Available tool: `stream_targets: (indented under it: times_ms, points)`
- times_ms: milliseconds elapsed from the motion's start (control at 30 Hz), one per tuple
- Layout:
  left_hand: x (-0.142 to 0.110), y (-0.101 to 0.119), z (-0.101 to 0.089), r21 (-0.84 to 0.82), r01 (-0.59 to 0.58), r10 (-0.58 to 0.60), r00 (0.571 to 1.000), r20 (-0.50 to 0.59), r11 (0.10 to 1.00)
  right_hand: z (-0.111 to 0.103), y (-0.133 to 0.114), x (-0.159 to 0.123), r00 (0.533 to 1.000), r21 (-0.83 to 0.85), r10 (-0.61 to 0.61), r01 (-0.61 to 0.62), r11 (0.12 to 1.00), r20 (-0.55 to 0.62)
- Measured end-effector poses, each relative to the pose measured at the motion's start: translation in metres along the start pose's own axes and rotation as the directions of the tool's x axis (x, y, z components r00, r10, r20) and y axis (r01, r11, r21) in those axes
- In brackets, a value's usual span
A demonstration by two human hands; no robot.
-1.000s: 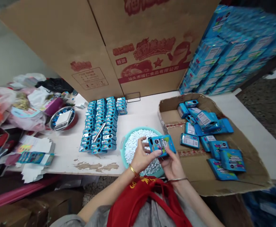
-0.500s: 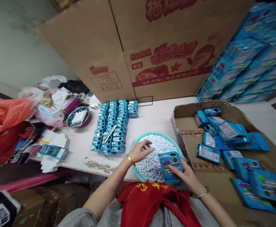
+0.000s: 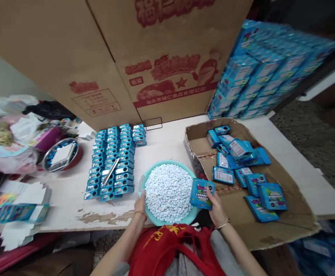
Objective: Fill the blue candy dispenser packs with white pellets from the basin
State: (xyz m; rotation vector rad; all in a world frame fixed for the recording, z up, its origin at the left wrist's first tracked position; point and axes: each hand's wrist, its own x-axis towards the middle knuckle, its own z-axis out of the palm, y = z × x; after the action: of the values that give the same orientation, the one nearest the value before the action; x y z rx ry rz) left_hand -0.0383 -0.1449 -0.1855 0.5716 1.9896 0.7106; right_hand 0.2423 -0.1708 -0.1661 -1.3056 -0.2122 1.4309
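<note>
The right hand pinches a blue printed candy box at its lower edge, just right of the teal basin. The left hand presses against the basin's rim, fingers together; grip cannot be confirmed. The box appears light and stiff: hold it by opposite edges.

Pale wall, speckled terrazzo floor, chipped white table

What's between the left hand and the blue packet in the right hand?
The head view shows a teal basin of white candies between the left hand and the blue packet.
</note>
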Motion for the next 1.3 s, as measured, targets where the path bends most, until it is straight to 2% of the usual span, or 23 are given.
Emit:
stream_targets:
  times_ms: [67,100,267,400,533,600,633,700,767,800,867,900,933,1000,1100,1200,1300]
  points:
    - [-0.002,0.011,0.006,-0.057,0.105,-0.109,0.992,-0.069,0.993,-0.005,-0.008,0.004,1.000,-0.001,-0.018,0.018,1.000,-0.012]
    - [-0.004,0.016,0.009,-0.088,0.121,-0.130,0.985,-0.109,0.989,-0.008,-0.012,0.006,0.999,0.000,-0.031,0.031,1.000,-0.027]
    - [-0.005,0.030,0.018,-0.018,0.070,-0.072,0.975,-0.211,0.997,-0.028,-0.029,0.012,0.985,0.050,-0.102,0.110,0.993,-0.139]
    - [0.016,0.048,0.027,0.055,0.044,-0.031,0.975,-0.219,0.998,-0.052,-0.038,0.016,0.949,0.023,-0.186,0.198,0.980,-0.256]
    - [0.051,0.086,0.050,0.162,-0.072,0.095,0.985,-0.142,0.984,-0.086,-0.046,0.019,0.876,-0.018,-0.268,0.284,0.959,-0.402]
    - [0.068,0.105,0.062,0.208,-0.135,0.153,0.986,-0.072,0.969,-0.104,-0.048,0.014,0.877,-0.005,-0.241,0.263,0.965,-0.415]
    - [0.075,0.112,0.067,0.222,-0.156,0.169,0.985,-0.041,0.963,-0.111,-0.047,0.009,0.899,0.013,-0.191,0.214,0.977,-0.395]
    - [0.082,0.119,0.068,0.236,-0.189,0.193,0.981,0.005,0.953,-0.124,-0.040,-0.007,0.948,0.059,-0.020,0.041,0.997,-0.317]
    - [0.076,0.109,0.056,0.241,-0.223,0.226,0.974,0.017,0.945,-0.132,-0.028,-0.025,0.957,0.089,0.220,-0.206,0.975,-0.192]
    - [0.068,0.098,0.045,0.254,-0.240,0.243,0.970,0.020,0.937,-0.134,-0.020,-0.034,0.934,0.085,0.340,-0.332,0.939,-0.112]
    - [0.041,0.065,0.022,0.293,-0.257,0.260,0.965,0.032,0.921,-0.136,-0.005,-0.046,0.846,0.042,0.531,-0.533,0.845,0.051]
    - [0.024,0.045,0.011,0.402,-0.276,0.245,0.961,0.126,0.873,-0.136,0.003,-0.049,0.798,0.013,0.591,-0.596,0.803,0.119]
    - [0.006,0.023,0.002,0.443,-0.267,0.203,0.961,0.186,0.856,-0.137,0.009,-0.050,0.758,-0.014,0.630,-0.637,0.771,0.171]
    - [-0.028,-0.017,-0.006,0.494,-0.242,0.091,0.947,0.310,0.835,-0.139,0.018,-0.045,0.710,-0.063,0.673,-0.677,0.734,0.208]
    - [-0.066,-0.061,0.006,0.557,-0.215,-0.117,0.859,0.499,0.802,-0.144,0.022,-0.032,0.660,-0.158,0.720,-0.704,0.693,0.215]
    - [-0.083,-0.079,0.028,0.603,-0.193,-0.260,0.772,0.580,0.774,-0.150,0.018,-0.020,0.623,-0.236,0.744,-0.706,0.668,0.241]
    - [-0.088,-0.081,0.039,0.607,-0.175,-0.298,0.746,0.596,0.776,-0.154,0.010,-0.013,0.610,-0.256,0.757,-0.713,0.653,0.233]
